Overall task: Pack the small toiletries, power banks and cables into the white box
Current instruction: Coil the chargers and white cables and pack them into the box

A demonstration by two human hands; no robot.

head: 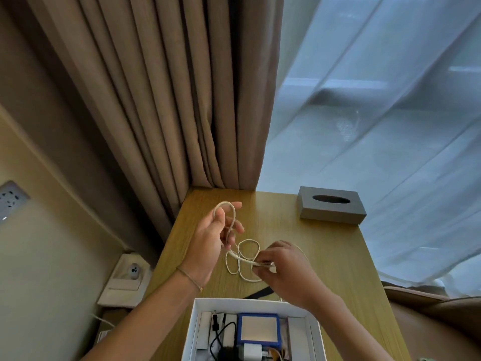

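Above the wooden desk [325, 256], I am seeing the left hand [208, 246] looping a thin white braided cable [247, 256], its grip curled round it, while the right hand [283, 269] is pinching it.

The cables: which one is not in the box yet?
The white cable, held in both hands above the table. The black cable already lies inside the white box.
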